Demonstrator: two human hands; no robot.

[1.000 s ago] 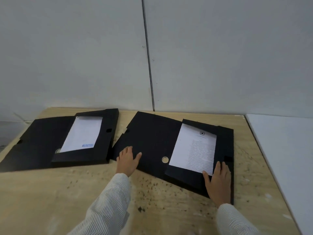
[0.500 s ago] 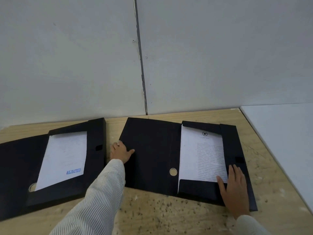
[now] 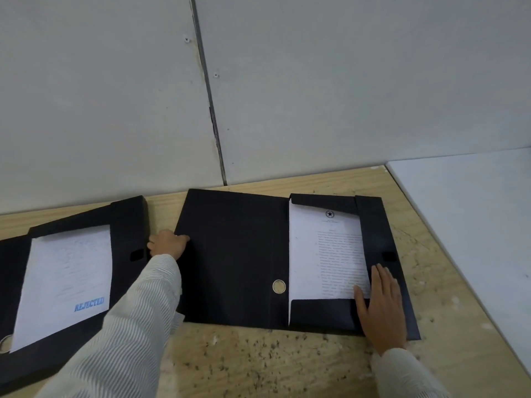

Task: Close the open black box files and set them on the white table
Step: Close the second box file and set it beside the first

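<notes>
Two open black box files lie flat on a wooden table. The right box file (image 3: 238, 254) holds a printed sheet (image 3: 327, 254) in its tray. My left hand (image 3: 168, 244) grips the left edge of its opened lid, thumb on top. My right hand (image 3: 382, 305) rests flat on the tray's lower right part, fingers spread, touching the sheet's corner. The left box file (image 3: 126, 239) lies open beside my left sleeve, with a sheet stamped "REJECTED" (image 3: 66, 282) inside. The white table (image 3: 474, 225) adjoins on the right.
The wooden table (image 3: 273, 363) is speckled with dark marks near the front. A grey panelled wall (image 3: 258, 81) rises right behind both files. The wooden table's right edge meets the white table.
My left hand has slid from the top of the lid to its left edge and taken hold there. My right hand has stayed on the tray. The view has moved closer and tilted.
</notes>
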